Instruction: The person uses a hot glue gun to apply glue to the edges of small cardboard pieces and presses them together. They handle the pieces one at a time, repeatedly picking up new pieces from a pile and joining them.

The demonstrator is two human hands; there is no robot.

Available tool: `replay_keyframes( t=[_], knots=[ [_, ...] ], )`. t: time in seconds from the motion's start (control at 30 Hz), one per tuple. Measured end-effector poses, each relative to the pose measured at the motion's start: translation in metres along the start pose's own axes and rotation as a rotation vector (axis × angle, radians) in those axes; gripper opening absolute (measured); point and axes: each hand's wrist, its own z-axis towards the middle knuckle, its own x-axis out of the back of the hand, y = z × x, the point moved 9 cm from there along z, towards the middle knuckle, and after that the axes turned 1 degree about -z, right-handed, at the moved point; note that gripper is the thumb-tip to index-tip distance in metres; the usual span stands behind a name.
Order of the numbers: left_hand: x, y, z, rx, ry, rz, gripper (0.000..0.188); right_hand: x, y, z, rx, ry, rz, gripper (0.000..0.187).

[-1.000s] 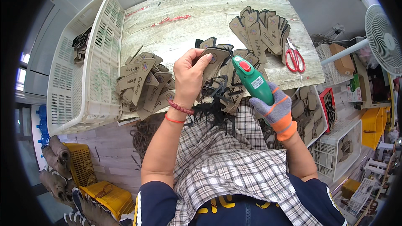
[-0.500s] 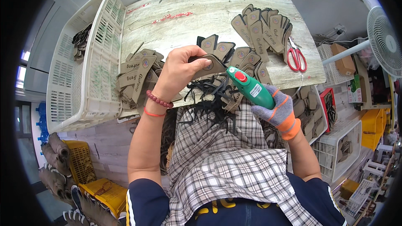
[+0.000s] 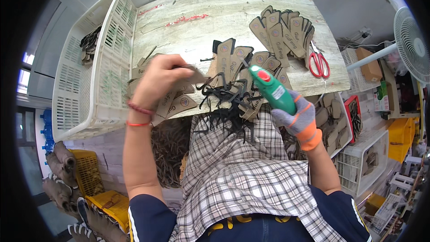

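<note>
My bare left hand (image 3: pixel 162 75), somewhat blurred, is closed on a taupe fabric piece (image 3: pixel 194 74) with a rounded end, above the left pile of similar pieces (image 3: pixel 182 104). My right hand (image 3: pixel 293 115), in a grey and orange glove, grips green electric scissors (image 3: pixel 274 90) with a red button. Their narrow tip points up and left, apart from the held piece and close to a middle stack of taupe pieces (image 3: pixel 225 56) edged in black. Tangled black trimmings (image 3: pixel 229 104) lie between my hands and hang over the table's front edge onto my checked apron (image 3: pixel 242 179).
A fanned stack of pieces (image 3: pixel 277 33) and red-handled scissors (image 3: pixel 319 62) lie at the table's right. A tall white crate (image 3: pixel 96 69) stands at the left edge. Beyond the right edge are a fan (image 3: pixel 405 45) and a white basket (image 3: pixel 362 163). Yellow crates (image 3: pixel 87 170) sit lower left.
My left hand has moved left and slightly down with the fabric piece, away from the electric scissors' tip, to above the left pile. My right hand has barely shifted.
</note>
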Motion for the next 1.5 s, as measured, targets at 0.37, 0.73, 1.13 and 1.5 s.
replay_keyframes(
  t=[0.37,0.73,1.13,1.5],
  knots=[
    [-0.091,-0.037,0.099,-0.046,0.497,0.709,0.049,-0.006,0.037,-0.006,-0.215,0.055,0.092,0.050],
    [-0.063,-0.055,0.057,-0.122,0.686,-0.856,0.014,-0.023,0.022,0.006,-0.257,0.074,0.113,0.051],
    [-0.098,-0.028,0.038,0.024,0.546,-1.252,0.010,-0.034,0.021,0.009,-0.232,0.047,0.211,0.051],
    [-0.128,-0.020,0.027,0.117,0.435,-1.220,0.007,-0.023,0.013,0.010,-0.173,0.113,0.209,0.048]
  ],
)
